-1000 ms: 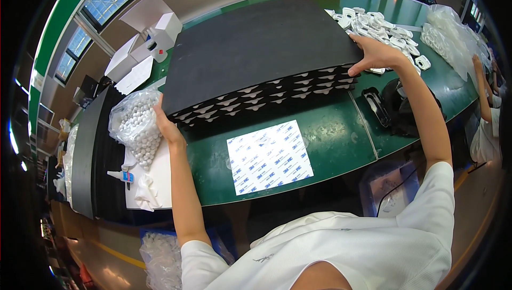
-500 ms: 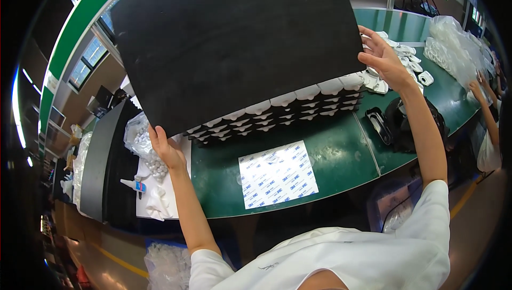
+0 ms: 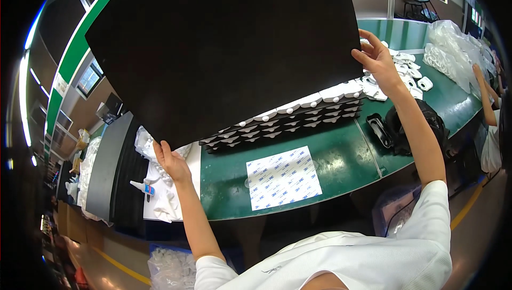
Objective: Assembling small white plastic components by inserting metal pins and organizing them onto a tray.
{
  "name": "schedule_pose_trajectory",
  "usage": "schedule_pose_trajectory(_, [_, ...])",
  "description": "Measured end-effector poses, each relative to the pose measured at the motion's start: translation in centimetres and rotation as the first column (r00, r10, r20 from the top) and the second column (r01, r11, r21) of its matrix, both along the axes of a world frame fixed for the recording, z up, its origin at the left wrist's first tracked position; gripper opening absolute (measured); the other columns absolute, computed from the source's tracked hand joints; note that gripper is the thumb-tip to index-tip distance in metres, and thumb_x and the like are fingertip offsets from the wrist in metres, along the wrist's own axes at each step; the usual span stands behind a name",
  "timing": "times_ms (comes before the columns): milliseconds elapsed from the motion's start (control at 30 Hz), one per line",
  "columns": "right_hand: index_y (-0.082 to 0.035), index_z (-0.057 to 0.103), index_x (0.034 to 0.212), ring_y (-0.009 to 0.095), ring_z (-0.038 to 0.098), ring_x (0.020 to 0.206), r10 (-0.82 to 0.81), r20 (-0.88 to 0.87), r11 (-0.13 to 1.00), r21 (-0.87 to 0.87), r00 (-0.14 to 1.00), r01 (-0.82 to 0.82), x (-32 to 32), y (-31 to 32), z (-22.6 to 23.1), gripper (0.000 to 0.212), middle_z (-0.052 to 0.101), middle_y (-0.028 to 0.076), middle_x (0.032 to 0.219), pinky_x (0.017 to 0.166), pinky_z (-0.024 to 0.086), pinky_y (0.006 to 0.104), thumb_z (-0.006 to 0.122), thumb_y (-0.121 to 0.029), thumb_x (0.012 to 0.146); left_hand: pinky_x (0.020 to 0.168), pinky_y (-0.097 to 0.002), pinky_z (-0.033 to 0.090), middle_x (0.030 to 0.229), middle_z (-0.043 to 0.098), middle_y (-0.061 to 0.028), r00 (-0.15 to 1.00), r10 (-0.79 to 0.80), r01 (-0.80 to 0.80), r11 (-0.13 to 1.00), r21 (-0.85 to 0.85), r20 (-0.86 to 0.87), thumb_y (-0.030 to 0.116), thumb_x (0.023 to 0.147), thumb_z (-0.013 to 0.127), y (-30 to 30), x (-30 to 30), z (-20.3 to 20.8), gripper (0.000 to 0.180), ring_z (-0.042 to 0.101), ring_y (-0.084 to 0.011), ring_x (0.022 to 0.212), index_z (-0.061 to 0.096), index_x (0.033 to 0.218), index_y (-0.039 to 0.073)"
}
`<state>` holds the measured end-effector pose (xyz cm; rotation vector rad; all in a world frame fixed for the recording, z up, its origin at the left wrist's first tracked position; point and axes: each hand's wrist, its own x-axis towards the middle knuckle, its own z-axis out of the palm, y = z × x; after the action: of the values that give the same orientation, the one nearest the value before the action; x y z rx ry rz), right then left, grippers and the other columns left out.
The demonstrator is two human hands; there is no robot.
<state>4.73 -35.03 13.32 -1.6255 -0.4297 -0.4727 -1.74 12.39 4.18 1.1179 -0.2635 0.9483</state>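
Observation:
A large flat black board (image 3: pixel 229 50) spans the upper middle of the view, raised at a tilt. My left hand (image 3: pixel 173 163) grips its near left corner. At the right edge, my right hand (image 3: pixel 380 60) has its thumb on the near face and its fingers around the edge, partly hidden. Below the board's lower edge stands a stack of black trays (image 3: pixel 282 124) with rows of white parts. Small white round knobs show along the top row. The rest of the stack is hidden behind the board.
On the green table (image 3: pixel 224 194) lies a white sheet with blue print (image 3: pixel 284 178). Left are a glue bottle (image 3: pixel 143 187) and black boards (image 3: pixel 109 175). Right are loose white parts (image 3: pixel 410 74), a black bag (image 3: pixel 421 127), a clear plastic bag (image 3: pixel 456 50) and another person's arm (image 3: pixel 484 95).
The board has tilted, so it looks larger and darker, and its far left corner has shifted left. White knobs have come into sight on the top tray. Both hands keep their hold.

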Motion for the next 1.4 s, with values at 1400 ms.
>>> schedule_pose_trajectory(1400, [0.008, 0.048, 0.103, 0.021, 0.059, 0.079, 0.547, -0.252, 0.692, 0.672, 0.798, -0.263, 0.6, 3.0, 13.8, 0.039, 0.055, 0.018, 0.093, 0.066, 0.054, 0.0224, 0.060, -0.023, 0.083, 0.045, -0.0190, 0.037, 0.083, 0.064, -0.0076, 0.791, -0.433, 0.374, 0.901, -0.219, -0.433, 0.034, 0.089, 0.046, 6.8, -3.9, 16.8, 0.048, 0.049, -0.0089, 0.058, 0.053, 0.106, -0.010])
